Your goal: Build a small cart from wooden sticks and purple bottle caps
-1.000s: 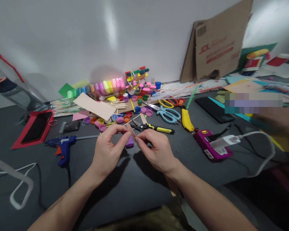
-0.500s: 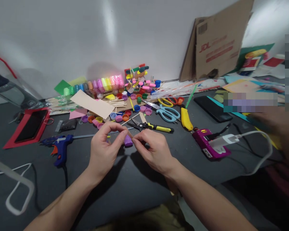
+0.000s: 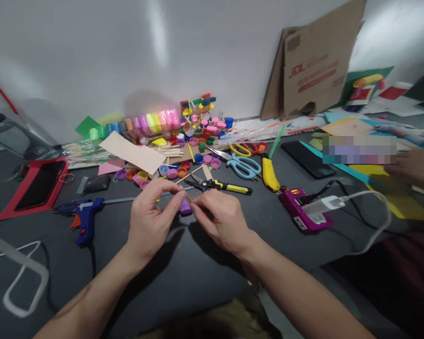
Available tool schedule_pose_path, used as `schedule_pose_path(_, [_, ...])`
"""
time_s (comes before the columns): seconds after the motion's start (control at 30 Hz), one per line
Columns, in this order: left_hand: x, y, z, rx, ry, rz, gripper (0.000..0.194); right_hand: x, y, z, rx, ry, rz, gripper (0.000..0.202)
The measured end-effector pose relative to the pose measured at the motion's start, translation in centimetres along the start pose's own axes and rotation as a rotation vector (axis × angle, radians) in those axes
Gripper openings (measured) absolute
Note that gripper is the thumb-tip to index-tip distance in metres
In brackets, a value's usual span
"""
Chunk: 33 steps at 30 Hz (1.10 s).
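My left hand point(image 3: 150, 214) and my right hand point(image 3: 221, 216) meet fingertip to fingertip above the desk. Between them both pinch a small thin tan strip point(image 3: 188, 197), mostly hidden by the fingers, so its exact kind is unclear. Just below the strip a purple cap-like piece point(image 3: 186, 208) shows between the hands; whether it is touched I cannot tell. Beyond my right hand lie black-and-yellow cutting pliers point(image 3: 229, 187). Light blue scissors point(image 3: 245, 167) rest farther back. A blue glue gun point(image 3: 86, 216) lies left of my left hand.
Coloured bottle caps point(image 3: 163, 170), wooden sticks point(image 3: 171, 151) and a beige card point(image 3: 130, 151) spread behind my hands. A yellow cutter point(image 3: 269, 174), a purple power adapter point(image 3: 304, 212) with cables and a black phone point(image 3: 307, 160) lie right. Another person's hand point(image 3: 415, 172) is at far right.
My hands keep their pinch on the strip, almost unmoved. The other person's arm at the right has drawn back, uncovering more yellow paper. The whole view has shifted slightly.
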<state>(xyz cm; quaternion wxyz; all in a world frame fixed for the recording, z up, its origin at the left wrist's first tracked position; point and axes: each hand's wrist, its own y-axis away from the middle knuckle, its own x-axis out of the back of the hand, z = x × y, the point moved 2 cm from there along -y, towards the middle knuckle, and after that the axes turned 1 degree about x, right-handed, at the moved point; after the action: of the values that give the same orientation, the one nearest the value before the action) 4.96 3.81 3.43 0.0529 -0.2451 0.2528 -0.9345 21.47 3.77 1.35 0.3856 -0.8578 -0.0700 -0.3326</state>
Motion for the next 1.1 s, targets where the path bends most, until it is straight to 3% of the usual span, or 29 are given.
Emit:
schedule_pose_path(0.1, [0.2, 0.0, -0.1, 0.079, 0.096, -0.048, 0.009, 0.4, -0.2, -0.1, -0.049, -0.128, -0.004, 0.015])
schedule_pose_path(0.23, [0.3, 0.5, 0.1, 0.224, 0.287, -0.275, 0.013, 1.1, -0.5, 0.3, -0.366, -0.602, 0.028, 0.014])
schedule_pose_path(0.3, [0.4, 0.7, 0.4, 0.245, 0.304, -0.354, 0.014, 1.1, -0.6, 0.4, -0.469, -0.834, -0.021, 0.017])
schedule_pose_path(0.4, [0.5, 0.7, 0.8, 0.231, 0.242, -0.386, 0.013, 1.0, -0.6, 0.3, -0.522, -1.008, -0.082, 0.013])
schedule_pose_path(0.7, [0.6, 1.0, 1.0, 0.254, 0.263, -0.437, 0.016, 1.0, -0.7, 0.7, -0.466, -1.078, -0.106, 0.011])
schedule_pose_path(0.9, [0.7, 1.1, 1.4, 0.248, 0.328, -0.453, 0.013, 0.8, -0.5, 0.7, -0.598, -1.241, -0.269, 0.018])
schedule_pose_path(1.1, [0.7, 1.4, 1.3, 0.285, 0.338, -0.453, 0.012, 1.0, -0.4, 0.5, -0.621, -1.216, -0.244, 0.017])
